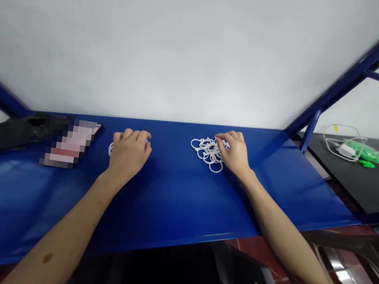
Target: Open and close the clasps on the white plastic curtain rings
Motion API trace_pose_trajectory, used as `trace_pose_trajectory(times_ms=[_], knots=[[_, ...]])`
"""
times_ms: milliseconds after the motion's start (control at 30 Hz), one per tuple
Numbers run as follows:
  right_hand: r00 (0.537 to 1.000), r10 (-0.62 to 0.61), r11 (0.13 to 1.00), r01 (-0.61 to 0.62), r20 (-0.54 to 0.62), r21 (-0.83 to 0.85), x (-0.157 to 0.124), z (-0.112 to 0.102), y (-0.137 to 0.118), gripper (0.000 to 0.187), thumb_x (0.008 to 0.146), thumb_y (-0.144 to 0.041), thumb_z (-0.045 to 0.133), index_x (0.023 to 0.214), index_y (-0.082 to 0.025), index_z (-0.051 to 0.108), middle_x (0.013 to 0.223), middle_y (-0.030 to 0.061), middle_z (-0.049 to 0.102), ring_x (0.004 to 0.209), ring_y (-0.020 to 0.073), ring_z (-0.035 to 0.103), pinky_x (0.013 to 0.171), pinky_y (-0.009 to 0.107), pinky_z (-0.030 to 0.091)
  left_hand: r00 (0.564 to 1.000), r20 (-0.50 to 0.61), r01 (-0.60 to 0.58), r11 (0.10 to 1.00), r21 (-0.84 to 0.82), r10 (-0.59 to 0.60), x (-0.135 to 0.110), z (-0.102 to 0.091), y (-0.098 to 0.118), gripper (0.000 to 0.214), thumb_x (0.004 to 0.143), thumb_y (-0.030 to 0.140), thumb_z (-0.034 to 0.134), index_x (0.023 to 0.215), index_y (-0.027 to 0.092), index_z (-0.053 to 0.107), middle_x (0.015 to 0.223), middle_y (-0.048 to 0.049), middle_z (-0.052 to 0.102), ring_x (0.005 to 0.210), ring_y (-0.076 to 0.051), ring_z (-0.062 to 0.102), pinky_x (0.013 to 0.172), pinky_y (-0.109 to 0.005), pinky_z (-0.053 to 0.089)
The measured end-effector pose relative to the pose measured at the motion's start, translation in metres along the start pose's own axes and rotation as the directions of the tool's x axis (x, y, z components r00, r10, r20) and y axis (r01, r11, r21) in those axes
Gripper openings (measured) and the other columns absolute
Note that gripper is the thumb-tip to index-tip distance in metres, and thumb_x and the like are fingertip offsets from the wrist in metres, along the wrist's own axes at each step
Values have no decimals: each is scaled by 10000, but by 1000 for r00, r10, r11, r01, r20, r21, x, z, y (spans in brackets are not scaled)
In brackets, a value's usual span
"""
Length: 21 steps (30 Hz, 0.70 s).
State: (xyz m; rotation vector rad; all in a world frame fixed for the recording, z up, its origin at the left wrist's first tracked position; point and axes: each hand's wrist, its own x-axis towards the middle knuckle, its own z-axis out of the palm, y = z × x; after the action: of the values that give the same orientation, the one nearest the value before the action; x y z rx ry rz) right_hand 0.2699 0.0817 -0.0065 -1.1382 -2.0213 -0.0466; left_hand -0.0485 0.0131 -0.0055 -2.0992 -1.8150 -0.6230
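Observation:
A loose pile of thin white plastic rings [209,151] lies on the blue table [167,195], right of centre. My right hand [233,152] is over the pile's right side, its thumb and index finger pinched on a white ring among the others. Farther left, my left hand [130,150] rests low over the table with curled fingers. More white rings [110,149] show at its left edge. A bit of white shows at its thumb and index fingertips; most of what lies under this hand is hidden.
At the left are a phone [73,143] with a blurred screen and a black bag [16,132]. A white wall stands behind the table. Blue frame bars [323,105] rise at the right, beside a black table [358,181] with a white cable [348,149] and green items in plastic.

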Motion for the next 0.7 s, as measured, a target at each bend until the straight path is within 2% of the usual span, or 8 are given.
trace_pose_trajectory(times_ms=[100,200,300,400,600,700], knots=[[998,-54,997,51,46,66,-4,-3,-21,212,1008,-300,523,1027,-238,725,961,73,717,925,253,593,886,461,479,995,-37,-95,985,-143,90,1,1,11,135,951,255,485,992,227,611,897,-77,702,946,-297,573,847,-446,395],[982,-102,974,66,159,215,-13,-3,-48,204,1015,-329,536,1072,-219,698,1007,77,727,937,235,628,911,447,486,974,-75,-225,931,-287,212,-3,3,27,88,966,253,512,910,227,574,859,-46,678,890,-246,579,830,-394,430],[941,-90,919,-48,327,392,-23,1,-70,284,1011,-375,552,1224,-203,625,1020,68,721,915,202,662,857,379,523,943,-139,-332,857,-394,301,-10,5,43,138,988,278,524,864,225,556,838,-27,668,852,-212,578,833,-365,458],[895,-82,865,-155,439,478,-29,6,-82,279,1022,-373,520,1230,-205,600,943,36,718,816,168,668,771,322,530,925,-153,-378,813,-443,347,-15,8,53,174,1000,289,521,842,226,558,815,-16,662,834,-194,582,818,-346,473],[902,-57,850,-181,428,495,-29,9,-80,152,1003,-304,527,1002,-212,647,880,11,715,760,143,654,717,282,509,908,-143,-413,784,-464,394,-17,5,57,208,997,323,547,812,229,562,796,-9,670,823,-187,597,815,-346,475],[917,-47,850,-171,396,498,-29,10,-77,120,980,-283,550,971,-207,643,855,11,707,734,138,647,687,273,509,899,-178,-435,767,-471,401,-16,1,59,146,981,311,567,860,229,561,839,-14,681,832,-194,601,817,-354,478]])
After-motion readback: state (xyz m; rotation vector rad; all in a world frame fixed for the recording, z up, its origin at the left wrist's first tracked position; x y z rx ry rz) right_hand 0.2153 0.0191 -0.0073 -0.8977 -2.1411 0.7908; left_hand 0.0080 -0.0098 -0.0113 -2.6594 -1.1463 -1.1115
